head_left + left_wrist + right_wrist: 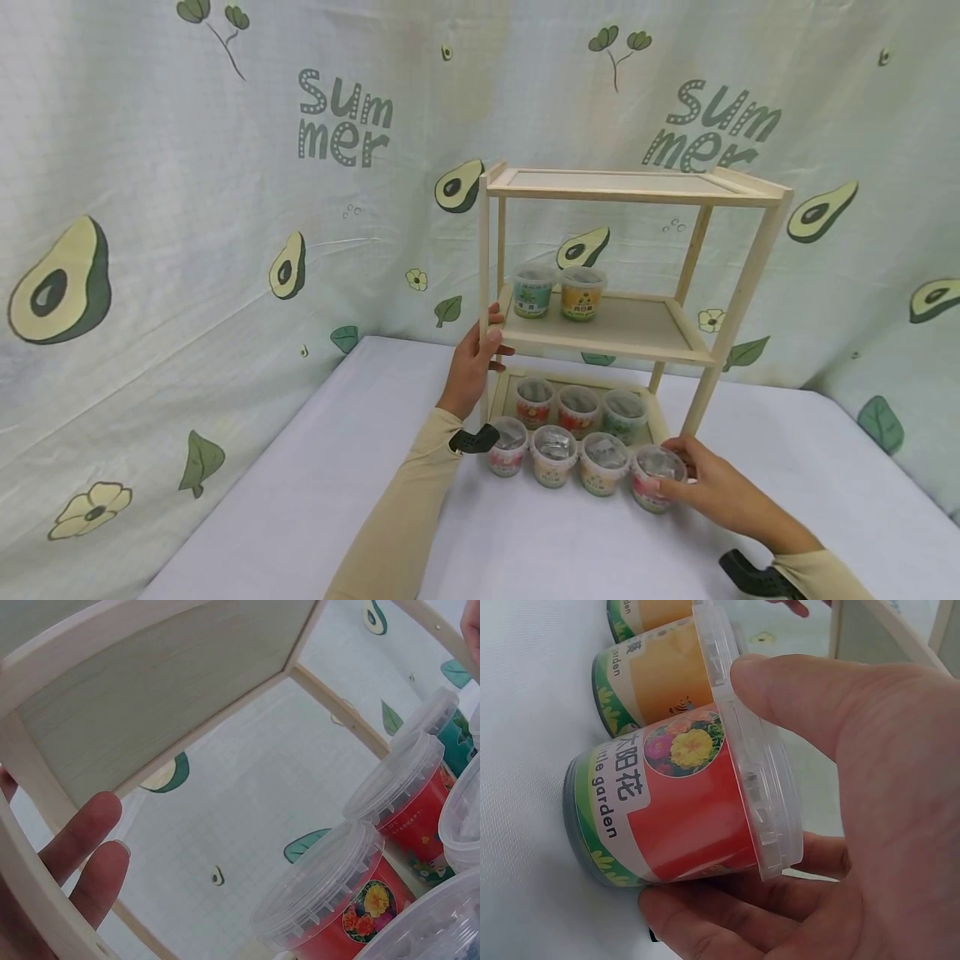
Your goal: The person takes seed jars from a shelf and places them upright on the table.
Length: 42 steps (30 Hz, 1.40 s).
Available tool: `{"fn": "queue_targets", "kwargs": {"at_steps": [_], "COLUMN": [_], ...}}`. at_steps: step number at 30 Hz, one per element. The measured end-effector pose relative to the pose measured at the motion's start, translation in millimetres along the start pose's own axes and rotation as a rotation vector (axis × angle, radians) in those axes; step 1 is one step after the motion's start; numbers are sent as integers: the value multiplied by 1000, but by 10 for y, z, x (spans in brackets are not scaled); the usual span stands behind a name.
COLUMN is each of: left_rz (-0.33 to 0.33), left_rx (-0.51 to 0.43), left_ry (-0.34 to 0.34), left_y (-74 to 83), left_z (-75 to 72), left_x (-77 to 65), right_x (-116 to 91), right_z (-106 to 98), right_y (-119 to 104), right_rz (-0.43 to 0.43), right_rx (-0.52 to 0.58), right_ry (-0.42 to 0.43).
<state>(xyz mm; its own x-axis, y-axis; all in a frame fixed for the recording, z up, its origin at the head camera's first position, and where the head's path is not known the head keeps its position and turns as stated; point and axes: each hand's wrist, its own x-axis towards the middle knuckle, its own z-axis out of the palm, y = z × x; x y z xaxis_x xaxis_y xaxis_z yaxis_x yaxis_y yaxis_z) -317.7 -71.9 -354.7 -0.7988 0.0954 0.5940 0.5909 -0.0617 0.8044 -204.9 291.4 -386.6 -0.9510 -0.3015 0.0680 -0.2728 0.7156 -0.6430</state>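
Note:
My right hand [723,492] holds a lidded plastic cup with a red flower label [697,825] at the right end of a front row on the table. In the right wrist view the thumb lies at the lid's rim and the fingers reach round the opposite side. My left hand [468,371] grips the left front post of a light wooden shelf rack [600,346], at the height of its middle board. Two of its fingers [101,877] show past the post in the left wrist view.
Beside the held cup stand a yellow-labelled cup [602,479], another yellow one [552,473] and a pink one [507,458]. Three cups, including a red one [533,412], occupy the bottom board. A green cup [532,300] and a yellow cup [582,304] stand on the middle board.

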Motion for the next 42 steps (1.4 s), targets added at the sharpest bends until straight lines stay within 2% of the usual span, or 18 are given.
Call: {"fn": "queue_targets", "kwargs": {"at_steps": [8, 18, 24, 29, 36, 42], "left_rz": [16, -1, 7, -2, 9, 3], "left_rx": [6, -4, -12, -20, -4, -1], "left_ry": [5, 4, -6, 1, 6, 4], "left_y": [3, 20, 12, 1, -18, -9], "left_z": [-5, -12, -14, 0, 34, 5], "left_x": [-14, -16, -12, -13, -9, -9], "right_x": [-3, 0, -12, -42, -69, -54], "right_z": [7, 21, -3, -46, -99, -134], "right_y": [-13, -17, -26, -41, -37, -89], "right_rz": [-9, 7, -42, -91, -114, -134], "right_rx": [-2, -18, -47, -61, -85, -109], "right_ry": [8, 34, 46, 85, 146, 204]}}
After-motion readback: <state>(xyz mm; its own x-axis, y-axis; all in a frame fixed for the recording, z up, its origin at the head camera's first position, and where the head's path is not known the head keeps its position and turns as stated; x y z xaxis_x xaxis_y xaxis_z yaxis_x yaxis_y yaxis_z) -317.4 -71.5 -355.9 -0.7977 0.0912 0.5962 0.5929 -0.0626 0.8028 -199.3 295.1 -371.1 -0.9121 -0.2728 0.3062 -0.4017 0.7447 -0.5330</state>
